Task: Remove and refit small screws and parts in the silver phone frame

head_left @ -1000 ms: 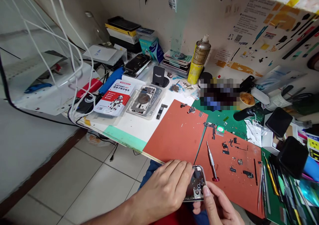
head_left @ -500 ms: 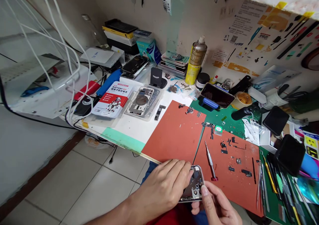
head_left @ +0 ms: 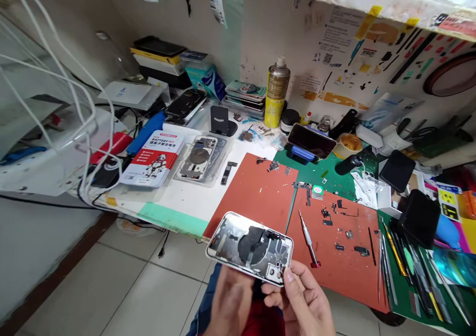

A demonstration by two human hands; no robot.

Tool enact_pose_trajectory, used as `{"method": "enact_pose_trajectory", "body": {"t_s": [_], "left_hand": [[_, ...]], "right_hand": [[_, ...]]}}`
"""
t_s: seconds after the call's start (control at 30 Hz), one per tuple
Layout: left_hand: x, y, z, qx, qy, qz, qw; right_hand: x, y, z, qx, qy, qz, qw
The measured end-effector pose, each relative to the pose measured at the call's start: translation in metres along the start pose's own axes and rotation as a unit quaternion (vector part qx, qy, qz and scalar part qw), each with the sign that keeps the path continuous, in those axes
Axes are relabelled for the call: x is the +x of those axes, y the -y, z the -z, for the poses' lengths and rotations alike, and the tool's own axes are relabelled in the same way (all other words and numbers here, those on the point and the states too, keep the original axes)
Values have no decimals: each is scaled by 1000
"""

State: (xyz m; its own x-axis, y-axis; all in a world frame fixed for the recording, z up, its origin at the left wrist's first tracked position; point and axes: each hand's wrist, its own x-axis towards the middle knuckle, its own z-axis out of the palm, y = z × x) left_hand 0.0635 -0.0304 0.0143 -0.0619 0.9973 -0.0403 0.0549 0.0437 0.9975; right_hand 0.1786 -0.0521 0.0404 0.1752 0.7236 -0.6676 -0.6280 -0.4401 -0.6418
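Note:
An opened phone housing (head_left: 250,249), silver-framed with a dark round patch inside, is tilted above the front edge of the orange mat. My right hand (head_left: 303,296) grips its lower right corner between thumb and fingers, beside the camera cutouts. Below the housing is my left hand (head_left: 232,294), blurred, its fingers hidden behind the frame, so whether it touches the housing cannot be made out.
The orange mat (head_left: 256,192) carries a screwdriver (head_left: 308,237) and several small phone parts. Tweezers and tools (head_left: 420,271) lie at the right. A red-and-white battery box (head_left: 153,158) and another phone housing (head_left: 199,156) sit at the left.
My left hand has come off the inside of the housing and dropped below it. The housing is raised and turned, now showing its whole interior. The view has shifted slightly.

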Motion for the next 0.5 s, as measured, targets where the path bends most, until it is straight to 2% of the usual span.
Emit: {"method": "enact_pose_trajectory", "body": {"t_s": [0.03,0.07,0.13,0.2,0.27,0.3,0.37,0.43,0.5], "left_hand": [[-3,-3,-11,-92,0,53,994],[-3,-8,-19,-174,-2,125,977],[1,-20,-29,-286,-52,241,926],[9,-31,-32,-337,-86,310,885],[15,-37,-34,-358,-121,329,865],[18,-39,-34,-363,-134,327,862],[19,-40,-36,-367,-143,309,866],[19,-39,-39,-360,-132,300,874],[18,-39,-42,-353,-127,294,879]], "right_hand": [[1,-6,-2,11,6,4,1000],[1,-11,-3,17,12,13,1000],[3,-17,-1,0,35,30,999],[3,-17,2,-48,32,47,997],[3,-11,4,-123,-33,103,986],[2,-7,4,-169,-83,156,970],[0,1,1,-267,-160,287,906],[0,8,-4,-336,-187,403,830],[1,13,-10,-366,-185,486,772]]}}
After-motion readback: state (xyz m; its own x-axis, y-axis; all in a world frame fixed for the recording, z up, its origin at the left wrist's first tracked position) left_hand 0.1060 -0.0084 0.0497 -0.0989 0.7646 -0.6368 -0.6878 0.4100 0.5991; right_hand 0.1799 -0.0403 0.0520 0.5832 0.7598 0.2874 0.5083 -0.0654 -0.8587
